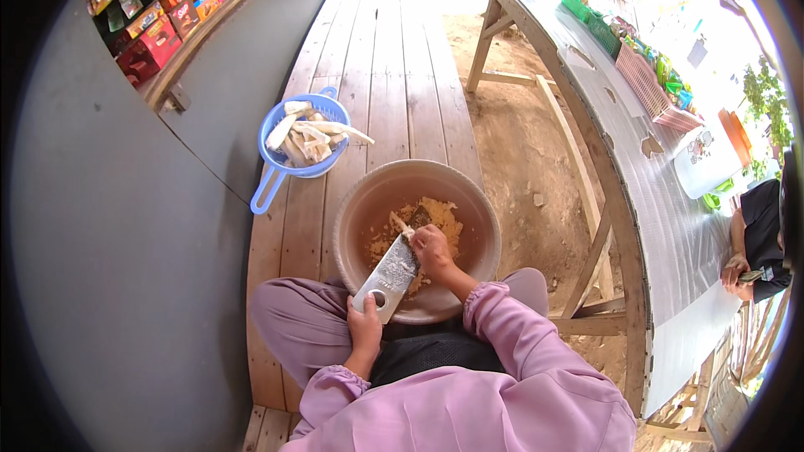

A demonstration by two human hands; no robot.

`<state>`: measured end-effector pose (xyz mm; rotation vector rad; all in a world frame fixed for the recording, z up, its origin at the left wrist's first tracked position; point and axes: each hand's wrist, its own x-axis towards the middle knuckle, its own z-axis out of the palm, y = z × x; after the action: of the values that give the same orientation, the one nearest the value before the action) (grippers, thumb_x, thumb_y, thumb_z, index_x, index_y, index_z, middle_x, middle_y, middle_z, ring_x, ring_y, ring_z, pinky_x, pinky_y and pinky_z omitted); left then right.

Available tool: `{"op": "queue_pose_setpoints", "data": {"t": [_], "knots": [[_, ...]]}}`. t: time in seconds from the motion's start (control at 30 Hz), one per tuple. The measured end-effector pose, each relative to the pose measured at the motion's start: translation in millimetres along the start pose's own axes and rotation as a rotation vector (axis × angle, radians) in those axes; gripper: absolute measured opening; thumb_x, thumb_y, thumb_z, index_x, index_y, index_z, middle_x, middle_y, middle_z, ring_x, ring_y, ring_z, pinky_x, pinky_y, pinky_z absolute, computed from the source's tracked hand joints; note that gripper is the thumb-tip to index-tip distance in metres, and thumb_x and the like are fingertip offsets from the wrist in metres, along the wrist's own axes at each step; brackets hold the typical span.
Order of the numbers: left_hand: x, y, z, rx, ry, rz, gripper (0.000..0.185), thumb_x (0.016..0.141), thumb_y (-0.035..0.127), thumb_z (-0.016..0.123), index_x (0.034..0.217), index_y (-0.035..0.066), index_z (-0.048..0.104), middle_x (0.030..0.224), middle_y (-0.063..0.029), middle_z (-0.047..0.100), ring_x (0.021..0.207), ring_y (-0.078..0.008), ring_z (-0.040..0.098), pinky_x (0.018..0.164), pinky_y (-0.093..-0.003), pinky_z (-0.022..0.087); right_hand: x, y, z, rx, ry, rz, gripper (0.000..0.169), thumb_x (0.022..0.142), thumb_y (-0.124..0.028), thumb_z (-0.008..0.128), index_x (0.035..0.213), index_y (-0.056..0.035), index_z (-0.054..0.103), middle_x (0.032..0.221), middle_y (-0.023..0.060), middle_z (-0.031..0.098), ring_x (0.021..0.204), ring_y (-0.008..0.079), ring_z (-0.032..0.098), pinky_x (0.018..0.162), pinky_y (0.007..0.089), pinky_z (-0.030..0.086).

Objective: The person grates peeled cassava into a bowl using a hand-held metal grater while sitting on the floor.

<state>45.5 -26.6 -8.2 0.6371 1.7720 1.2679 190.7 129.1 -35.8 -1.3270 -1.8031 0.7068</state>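
A flat metal grater [394,267] slants down into a large round basin [352,226] in front of me. My left hand [365,326] grips the grater's lower end, by its round hole. My right hand [432,248] holds a pale piece of peeled root [402,224] against the upper part of the grater. Yellowish grated shreds [443,216] lie in the basin under and around the grater. Beyond the basin to the left, a blue plastic strainer [271,185] holds several peeled, pale root pieces [308,138].
The basin and strainer stand on a wooden slatted bench [389,100]. A grey wall [125,220] and a shelf of packets [169,31] are at left. Right of the bench stands a long table [666,226] with plastic baskets [650,81]; a person [763,238] is at its far side.
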Motion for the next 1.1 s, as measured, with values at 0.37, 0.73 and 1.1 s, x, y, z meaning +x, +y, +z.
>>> {"op": "queue_pose_setpoints", "data": {"t": [0.37,0.73,1.1], "knots": [[-1.7,-1.6,-0.7,0.065,0.027,0.015,0.043,0.088,0.026,0.049,0.113,-0.009,0.042,0.101,-0.0217,0.056,0.092,-0.0284,0.056,0.079,-0.0341,0.043,-13.9,-1.0,-5.9,-0.131,-0.024,-0.041,0.009,0.07,-0.003,0.065,0.079,-0.0036,0.064,0.076,0.0149,0.058,0.071,0.0302,0.058,0.064,0.0363,0.046],[-12.6,19.1,1.0,0.066,0.036,0.066,0.037,0.089,0.025,0.048,0.107,-0.007,0.045,0.095,-0.0193,0.058,0.087,-0.0268,0.057,0.075,-0.0345,0.043,-16.0,-13.2,-3.5,-0.07,-0.037,-0.034,0.004,0.066,0.0,0.064,0.068,-0.0027,0.063,0.068,0.0158,0.057,0.07,0.0302,0.058,0.063,0.0362,0.046],[-0.8,-3.2,-0.8,0.104,0.055,0.081,0.041,0.088,0.026,0.049,0.11,-0.009,0.044,0.095,-0.0208,0.058,0.087,-0.0274,0.057,0.076,-0.0348,0.044,-21.2,-15.2,-5.5,-0.033,-0.075,-0.107,0.005,0.065,0.001,0.061,0.064,-0.0036,0.06,0.069,0.017,0.054,0.065,0.0315,0.054,0.06,0.0391,0.043]]}}
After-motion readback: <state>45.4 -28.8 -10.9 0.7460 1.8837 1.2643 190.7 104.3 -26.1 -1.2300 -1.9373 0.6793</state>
